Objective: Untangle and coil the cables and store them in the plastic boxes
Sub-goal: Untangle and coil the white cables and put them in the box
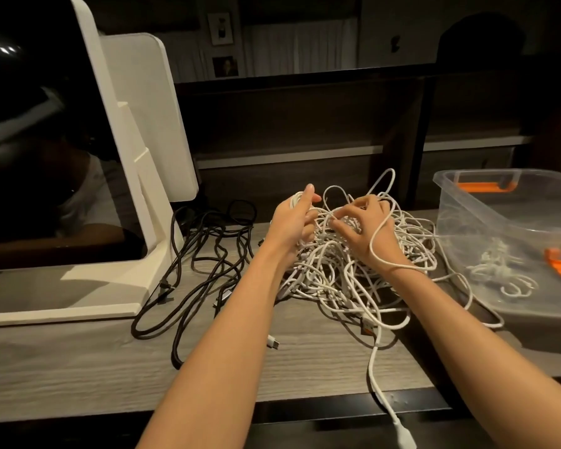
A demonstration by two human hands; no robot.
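White cables tangled on desk, left hand gripping a coil, right hand pinching a strand.

Both bare forearms are reaching forward and converging toward the middle of the view. The left hand is turning its back to the camera, its thumb pointing up and its fingers curling around a bundle of white cable. The right hand is arching palm-down, its fingers bending to pinch a strand. One white strand is lying across the right wrist.
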